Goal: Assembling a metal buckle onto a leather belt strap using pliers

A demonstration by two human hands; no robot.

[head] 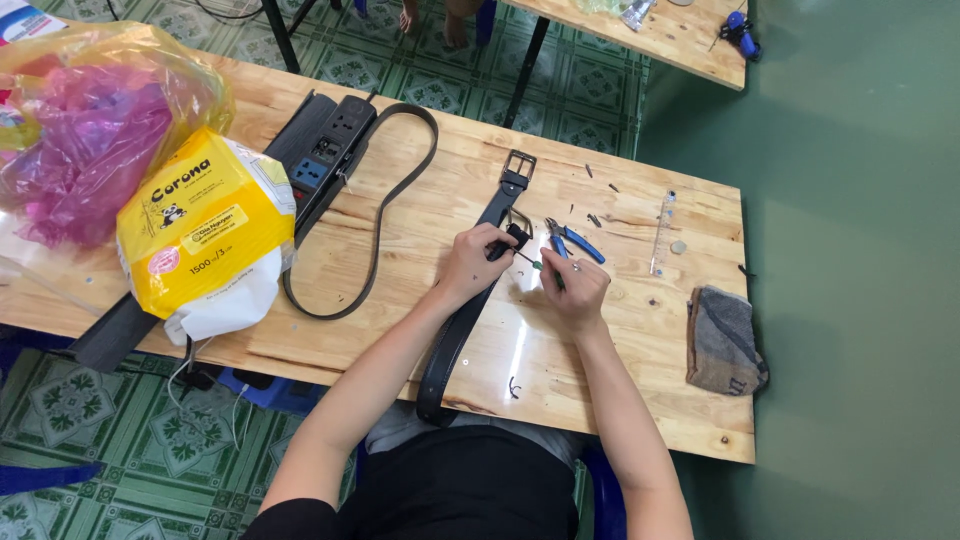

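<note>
1. Plainly, the left hand [468, 262] is closed on the black belt [462, 325] just below its buckle end, pinning it to the wooden table [620, 390].
2. The right hand [575, 290] is closed round a thin green-handled tool [540, 266], its tip pointing at the spot the left fingers pinch; the tip itself is too small to make out.
3. The belt lies lengthwise across the table in front of the person, its tail hanging over the near edge and a second, square buckle [519, 165] at its far end.
4. It looks dark, flat and stiff, with a slight sheen; a metal buckle frame sits where the hands meet.
5. Risk, as I judge it: the tip could skid off the smooth leather and jab the left fingertips, since they sit right beside it.
6. The hanging tail may drag the belt towards the edge if the left grip loosens.
7. Blue-handled pliers [572, 240] lie just beyond the right hand; a sweep of the wrist could knock them.
8. Small dark offcuts scattered nearby could get under the belt and tilt it.
9. Further left lie a looped strap [385, 215], a power strip [325, 160] and a yellow packet [205, 225], well apart from the hands.
</note>
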